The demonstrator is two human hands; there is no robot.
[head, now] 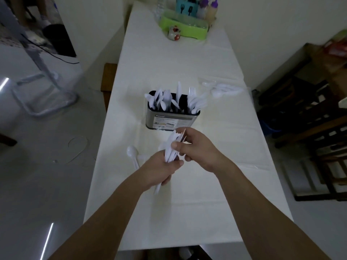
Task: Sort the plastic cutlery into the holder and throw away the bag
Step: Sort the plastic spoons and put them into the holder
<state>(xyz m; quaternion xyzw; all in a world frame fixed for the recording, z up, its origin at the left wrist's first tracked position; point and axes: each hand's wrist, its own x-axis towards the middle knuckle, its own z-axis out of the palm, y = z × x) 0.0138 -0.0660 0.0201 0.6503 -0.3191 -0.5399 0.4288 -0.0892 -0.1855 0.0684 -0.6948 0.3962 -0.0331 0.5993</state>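
A bunch of white plastic cutlery (pixel 171 149) was gripped low on its handles by the left hand (pixel 159 168), whose fingers were curled round it, handle ends jutting out below the fist. The upper ends of the bunch were pinched by the right hand (pixel 197 147) between thumb and curled fingers. At twelve o'clock from the hands, close by on the white worktop (pixel 187 203), the metal holder (pixel 171 117) was seen upright, its compartments stocked with white spoons, knives and forks. At one o'clock from the holder, a clear bag (pixel 223 88) with more cutlery lay flat. At nine o'clock from the left hand, a loose spoon (pixel 133 154) rested on the worktop. A green tray (pixel 185 28) stood at the far end.
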